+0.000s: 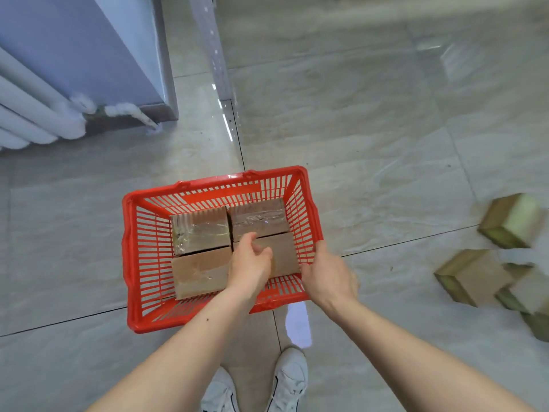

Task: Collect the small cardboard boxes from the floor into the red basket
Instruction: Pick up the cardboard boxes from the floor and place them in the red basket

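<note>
A white radiator (pixel 26 114) and a pale blue wall panel (pixel 89 46) stand at the upper left, well apart from the red basket (pixel 130 263) on the grey tiled floor (pixel 371 144); white shoes (pixel 289 379) show below; four cardboard boxes (pixel 200 233) fill the basket in two rows, some under shiny tape; more blurred boxes (pixel 472 275) lie on the floor at right; the left hand (pixel 251 263) hovers over the boxes, fingers loosely curled, holding nothing; the right hand (pixel 326 278) grips the basket's right rim, fingers curled over it.

We see the small brown cardboard boxes on the floor (pixel 475 276) only as a blur, and the right edge cuts some off. Our left hand (pixel 251 263) hides part of the near right cardboard box in the red plastic basket (pixel 282 254). The bottom edge cuts off our white shoes (pixel 289 379).
</note>
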